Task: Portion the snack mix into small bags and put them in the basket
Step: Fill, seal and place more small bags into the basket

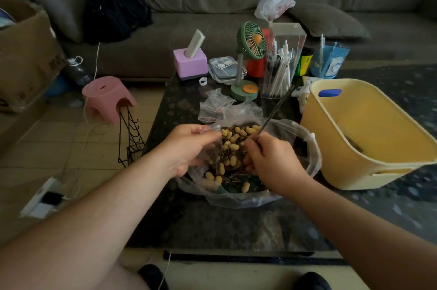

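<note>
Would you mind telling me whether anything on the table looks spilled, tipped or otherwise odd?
Nothing looks spilled: the snack mix sits inside its large clear bag. The one oddity is the yellow basket, which sits tilted rather than flat on the table.

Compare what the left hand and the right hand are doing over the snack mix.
The left hand pinches the edge of a small clear bag, while the right hand grips long metal tongs. The left hand's fingers reach toward the middle; the right hand is a curled fist with the tongs' handle end sticking up past it toward the pen holder. Both hover over the big bag of snack mix on the dark table.
</note>
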Available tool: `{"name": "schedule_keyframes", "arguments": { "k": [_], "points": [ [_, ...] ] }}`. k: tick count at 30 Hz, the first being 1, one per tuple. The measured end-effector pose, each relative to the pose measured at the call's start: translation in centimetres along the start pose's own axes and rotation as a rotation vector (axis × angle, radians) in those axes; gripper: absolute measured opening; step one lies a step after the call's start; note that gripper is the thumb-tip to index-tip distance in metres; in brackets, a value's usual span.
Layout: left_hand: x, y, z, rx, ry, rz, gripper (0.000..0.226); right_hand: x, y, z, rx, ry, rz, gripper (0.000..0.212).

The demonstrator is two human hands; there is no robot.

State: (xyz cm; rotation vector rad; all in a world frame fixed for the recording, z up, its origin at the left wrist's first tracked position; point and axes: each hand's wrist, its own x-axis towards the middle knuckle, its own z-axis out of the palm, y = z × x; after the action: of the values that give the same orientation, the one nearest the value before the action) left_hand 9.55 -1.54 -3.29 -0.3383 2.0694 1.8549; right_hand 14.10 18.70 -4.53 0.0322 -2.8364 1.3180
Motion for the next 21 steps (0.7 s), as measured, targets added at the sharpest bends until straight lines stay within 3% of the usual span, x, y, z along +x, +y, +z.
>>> {"name": "schedule_keyframes", "arguments": {
  "k": [7,11,16,21],
  "points": [
    [-0.3,-0.1,0.2,-0.075,-0.102,-0.064,0.025,0.3,-0.3,0.0,0.355,-0.06,0.271,0.019],
    [-0.3,0.5,-0.4,-0.061,-0.116,-0.026,0.033,0.3,-0.4,-0.7,0.468,-0.044,0.328,0.019],
    [-0.9,1.2,-1.1,0.022,-0.087,0.106,0.036,-0.6,-1.3,-3.1,0.28,0.033,0.156,0.017],
    [-1.6,1.3,-0.6,-0.075,-0.171,0.192,0.034,-0.7,-1.7,-5.5,0.088,0.094,0.073,0.018]
  ]
}}
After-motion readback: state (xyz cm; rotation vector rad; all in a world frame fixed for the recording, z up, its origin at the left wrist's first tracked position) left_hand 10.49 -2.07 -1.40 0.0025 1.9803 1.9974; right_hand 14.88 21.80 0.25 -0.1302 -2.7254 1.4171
